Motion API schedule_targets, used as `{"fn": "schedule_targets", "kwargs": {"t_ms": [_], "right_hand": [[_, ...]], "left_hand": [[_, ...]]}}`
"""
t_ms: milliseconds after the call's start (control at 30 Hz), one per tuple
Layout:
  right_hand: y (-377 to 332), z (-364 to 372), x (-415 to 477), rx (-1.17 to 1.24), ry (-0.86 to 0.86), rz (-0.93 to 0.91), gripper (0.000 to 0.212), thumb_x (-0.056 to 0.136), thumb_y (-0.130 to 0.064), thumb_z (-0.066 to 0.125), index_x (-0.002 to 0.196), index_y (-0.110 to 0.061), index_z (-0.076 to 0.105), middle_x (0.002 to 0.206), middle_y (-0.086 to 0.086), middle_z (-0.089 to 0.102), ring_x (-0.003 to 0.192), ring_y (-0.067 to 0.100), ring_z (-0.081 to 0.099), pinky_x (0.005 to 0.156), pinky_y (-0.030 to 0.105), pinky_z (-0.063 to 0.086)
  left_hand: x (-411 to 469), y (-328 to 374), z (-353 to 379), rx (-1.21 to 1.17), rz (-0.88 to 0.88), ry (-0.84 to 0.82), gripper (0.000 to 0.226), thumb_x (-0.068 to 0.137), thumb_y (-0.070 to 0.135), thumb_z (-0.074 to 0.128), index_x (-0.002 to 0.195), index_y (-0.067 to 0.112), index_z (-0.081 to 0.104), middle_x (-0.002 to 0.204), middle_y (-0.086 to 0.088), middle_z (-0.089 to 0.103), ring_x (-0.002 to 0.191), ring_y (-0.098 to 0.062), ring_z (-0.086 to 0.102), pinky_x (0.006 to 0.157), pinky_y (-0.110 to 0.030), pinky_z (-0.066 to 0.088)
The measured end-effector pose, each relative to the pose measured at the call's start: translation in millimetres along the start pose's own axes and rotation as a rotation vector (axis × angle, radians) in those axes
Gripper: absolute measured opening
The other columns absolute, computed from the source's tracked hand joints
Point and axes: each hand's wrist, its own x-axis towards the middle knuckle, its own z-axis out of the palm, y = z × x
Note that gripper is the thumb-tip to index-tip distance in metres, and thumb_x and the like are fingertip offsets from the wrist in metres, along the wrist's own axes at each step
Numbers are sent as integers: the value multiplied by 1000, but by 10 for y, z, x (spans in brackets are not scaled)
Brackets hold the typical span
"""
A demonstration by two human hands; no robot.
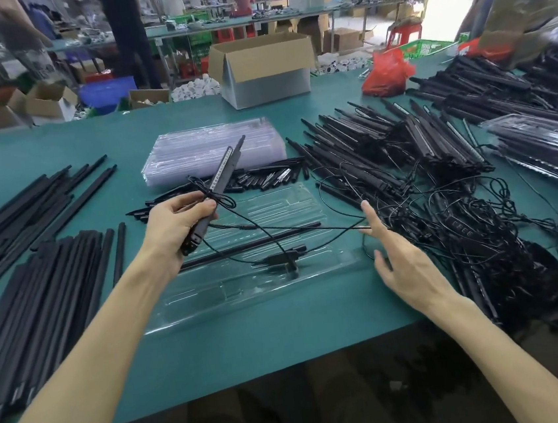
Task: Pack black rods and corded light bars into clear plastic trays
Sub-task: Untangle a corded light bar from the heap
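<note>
Gripped a light bar [214,187] in the left hand [175,222], tilted up over a clear tray [245,294] lying by the table's [284,341] near edge. Held the right hand [403,260] loose, fingers straight, at the bar's taut cord [307,229]. Showed one black rod [250,245] lying in the tray. Heaped rods [37,288] at the left edge, corded bars [403,163] at the right, empty trays [212,149] mid-table.

My left hand [177,227] grips a corded light bar [214,187] over the clear tray [244,284]. My right hand [401,260] is spread, its fingers touching the cord [306,226]
</note>
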Motion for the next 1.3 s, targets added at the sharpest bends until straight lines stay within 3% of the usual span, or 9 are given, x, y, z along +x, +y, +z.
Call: {"fn": "schedule_targets", "kwargs": {"t_ms": [233, 300, 467, 600, 867, 967, 1100, 1167, 1300], "right_hand": [[63, 8, 45, -14, 53, 39, 101, 94, 1, 58, 159, -32, -12, 136, 8, 62, 65, -13, 54, 77, 17, 46], [80, 10, 15, -53, 39, -27, 98, 92, 5, 58, 161, -30, -3, 134, 2, 63, 79, -15, 57, 82, 17, 50], [124, -14, -114, -163, -90, -192, 96, 83, 12, 54, 159, -34, 19, 140, -7, 56, 123, 14, 57, 102, 30, 49], [183, -28, -143, -182, -85, -167, 54, 89, 7, 56, 139, -12, 59, 135, 3, 63, 131, 21, 54, 107, 42, 48], [147, -58, -137, -54, 52, 173, 39, 102, -19, 55, 140, -12, 54, 120, -3, 66, 109, 13, 61, 101, 30, 48], [89, -62, -118, 135, 76, 288, 45, 99, -32, 62, 141, -18, 53, 124, -16, 60, 104, 1, 58, 95, 8, 39], [-45, -66, -54, 458, 271, 405, 26, 97, -42, 62, 106, -22, 76, 95, -13, 75, 86, 0, 67, 75, 5, 44], [-114, -75, -15, 591, 308, 436, 38, 100, -44, 57, 81, -19, 77, 75, -4, 76, 73, 6, 70, 72, 3, 44], [-212, -118, 24, 456, 234, 470, 49, 102, -43, 54, 65, -15, 70, 54, -2, 68, 53, 9, 67, 67, 2, 43]], "left_hand": [[39, 11, 40, 117, 32, 5, 13, 84, 3, 75, 94, 10, 72, 77, 0, 74, 66, -7, 69, 57, -15, 54], [82, 55, 4, 118, 85, 76, 14, 85, 2, 74, 89, 15, 70, 75, 2, 74, 65, -7, 68, 65, -15, 56], [191, 200, -112, 88, 171, 161, 13, 87, 3, 72, 95, 12, 69, 81, 0, 72, 64, -5, 68, 63, -15, 55], [240, 269, -198, 94, 206, 221, 16, 86, 4, 72, 98, 13, 70, 85, -2, 71, 59, 1, 67, 58, -12, 53], [213, 214, -264, 140, 207, 209, 32, 87, 5, 73, 118, 3, 66, 89, -6, 69, 59, 0, 68, 59, -10, 52], [183, 204, -244, 136, 191, 191, 26, 87, 4, 73, 112, 4, 68, 89, -5, 70, 62, -2, 69, 62, -12, 54], [137, 156, -162, 143, 156, 149, 13, 86, 5, 74, 93, 15, 71, 81, 3, 73, 66, -4, 70, 62, -12, 54], [125, 122, -126, 145, 149, 128, 13, 86, 6, 74, 93, 16, 70, 77, 6, 75, 69, -6, 70, 66, -13, 54], [109, 94, -70, 151, 134, 121, 13, 86, 9, 76, 93, 18, 70, 78, 8, 76, 72, -7, 70, 66, -14, 56]]}}
